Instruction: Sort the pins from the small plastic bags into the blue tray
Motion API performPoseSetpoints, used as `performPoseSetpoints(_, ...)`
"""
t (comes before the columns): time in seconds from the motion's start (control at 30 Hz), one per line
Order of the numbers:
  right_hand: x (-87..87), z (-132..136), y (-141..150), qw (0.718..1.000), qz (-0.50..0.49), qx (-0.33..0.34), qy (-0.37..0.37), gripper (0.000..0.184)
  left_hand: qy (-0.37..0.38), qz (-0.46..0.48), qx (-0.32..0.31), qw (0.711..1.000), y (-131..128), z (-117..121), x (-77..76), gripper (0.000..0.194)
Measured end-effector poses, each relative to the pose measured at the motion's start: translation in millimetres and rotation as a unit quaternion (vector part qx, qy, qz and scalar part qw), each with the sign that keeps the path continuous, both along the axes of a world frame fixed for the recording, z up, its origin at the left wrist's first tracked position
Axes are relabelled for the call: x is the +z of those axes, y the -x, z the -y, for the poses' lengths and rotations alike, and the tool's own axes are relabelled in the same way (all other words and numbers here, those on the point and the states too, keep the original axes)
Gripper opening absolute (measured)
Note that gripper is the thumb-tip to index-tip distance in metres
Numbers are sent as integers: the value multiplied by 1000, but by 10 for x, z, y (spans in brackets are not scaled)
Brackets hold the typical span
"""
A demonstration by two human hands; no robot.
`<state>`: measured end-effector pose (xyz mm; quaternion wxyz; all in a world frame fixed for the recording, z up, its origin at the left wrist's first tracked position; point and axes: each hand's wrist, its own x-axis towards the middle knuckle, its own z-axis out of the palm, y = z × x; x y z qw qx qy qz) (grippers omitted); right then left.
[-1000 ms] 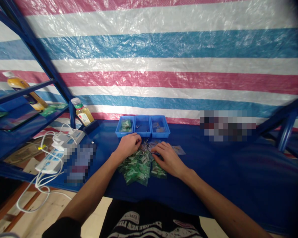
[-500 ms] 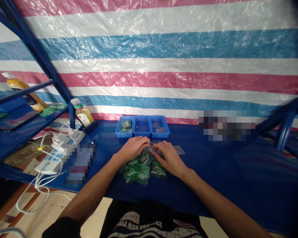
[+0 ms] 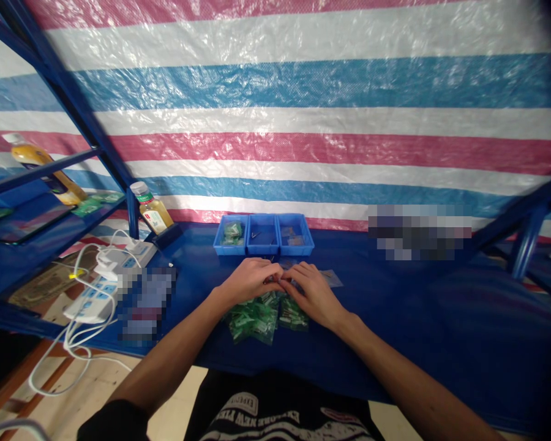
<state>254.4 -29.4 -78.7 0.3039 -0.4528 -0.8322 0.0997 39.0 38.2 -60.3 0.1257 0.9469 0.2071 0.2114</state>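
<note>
My left hand and my right hand meet at the fingertips above the table. Both are closed in a pinch, and whatever sits between the fingers is hidden or too small to name. Just below them lies a pile of small clear bags with green contents; a smaller heap of the same green bags is beside it, under my right hand. A flat clear plastic bag pokes out beyond my right hand's fingers.
Three joined blue bins stand behind my hands: the left bin holds green bags, the middle bin thin bent metal pieces, the right bin small clear bags. Leftward are a drink bottle, a power strip with white cables, and a blurred-out object.
My left hand has shifted slightly right and down, and its fingertips now touch those of my right hand. The crinkled clear plastic seen between them is now covered.
</note>
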Motion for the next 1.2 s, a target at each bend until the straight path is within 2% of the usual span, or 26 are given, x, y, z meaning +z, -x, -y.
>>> performPoseSetpoints(0.17, -28, -9, 1, 1000, -7, 1, -20, 22, -7, -7, 6, 1000, -10, 19, -10, 32)
performPoseSetpoints(0.5, -37, -23, -44, 991, -96, -70, -54, 17, 2, 31, 50, 998, 21, 6, 56, 31)
performPoseSetpoints(0.87, -68, -18, -16, 991, -111, -51, -53, 15, -21, 46, 26, 998, -14, 56, 58, 28)
performPoseSetpoints(1.2, -105, -39, -19, 982, -179, 9, -63, 11, -60, 60, 5, 996, -23, 55, 12, 23)
